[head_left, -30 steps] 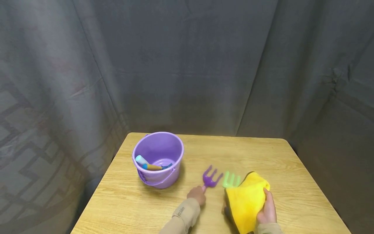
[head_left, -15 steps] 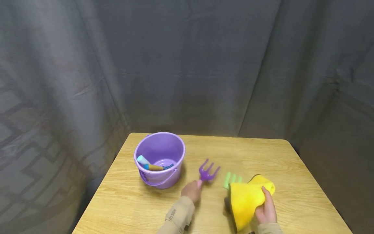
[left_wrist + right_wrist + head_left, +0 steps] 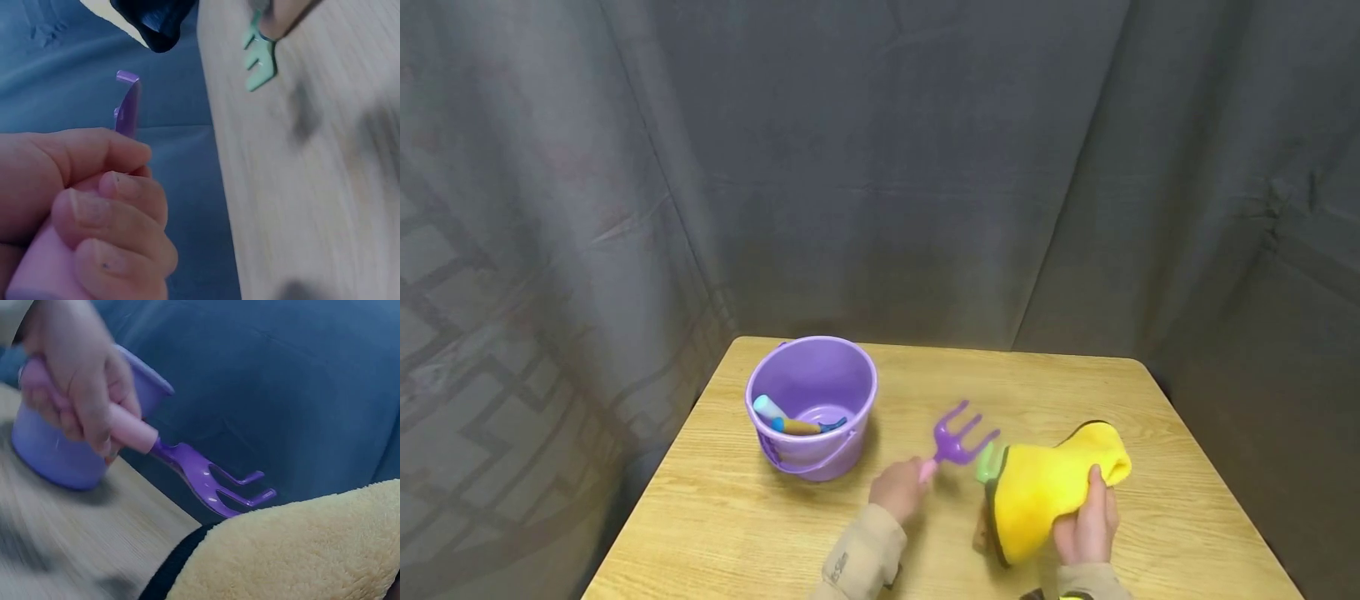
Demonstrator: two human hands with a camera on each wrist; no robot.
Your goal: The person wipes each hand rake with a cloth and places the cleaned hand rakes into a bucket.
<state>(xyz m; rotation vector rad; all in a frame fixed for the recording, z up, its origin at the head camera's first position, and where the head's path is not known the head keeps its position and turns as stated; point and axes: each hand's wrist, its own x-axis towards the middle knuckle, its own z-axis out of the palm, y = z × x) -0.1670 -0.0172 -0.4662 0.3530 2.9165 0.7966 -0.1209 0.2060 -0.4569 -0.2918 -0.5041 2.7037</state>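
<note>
My left hand (image 3: 897, 490) grips the pink handle of a purple toy garden fork (image 3: 955, 443), its fingers curled round it. In the right wrist view the fork (image 3: 200, 475) is raised above the table, tines pointing away from the hand. A yellow plush cloth (image 3: 1051, 492) with dark edging hangs from my right hand (image 3: 1092, 523), pinched between thumb and fingers. Beneath the cloth's left edge lies a light green toy rake (image 3: 988, 464), largely covered in the head view. Its green tines (image 3: 261, 65) show in the left wrist view, beside a tan handle.
A purple bucket (image 3: 850, 454) stands at the back left of the wooden table (image 3: 715, 525). Inside it lie a light blue piece (image 3: 767, 407) and a tool with an orange-brown handle (image 3: 800, 427). Grey curtains (image 3: 880, 167) hang behind and at both sides.
The fork in my left hand has shifted left and away, then swung right. My right hand has carried the cloth right and slightly away, and the cloth now covers more of the green rake.
</note>
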